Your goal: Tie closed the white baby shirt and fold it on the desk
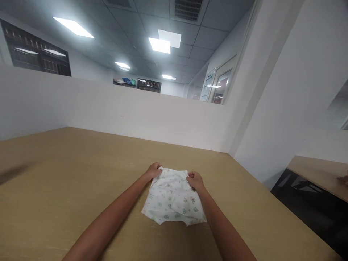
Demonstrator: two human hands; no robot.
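Observation:
A small white garment [172, 195] with green and brownish printed figures lies spread on the wooden table [81, 174]. Its far edge is narrow, and it widens towards me to a notched near edge; its exact kind I cannot tell. My left hand [154, 171] pinches the far left corner, fingers closed on the cloth. At the far right corner my right hand [195, 180] grips the fabric between thumb and fingers. Soft creases run across the cloth, and my right forearm partly covers its right side.
A low white partition [146, 116] borders the table's far side. To the right rises a white wall [285, 94], with another wooden table [320, 168] beyond the table's right edge. A blurred dark shadow [13, 174] falls on the table at far left.

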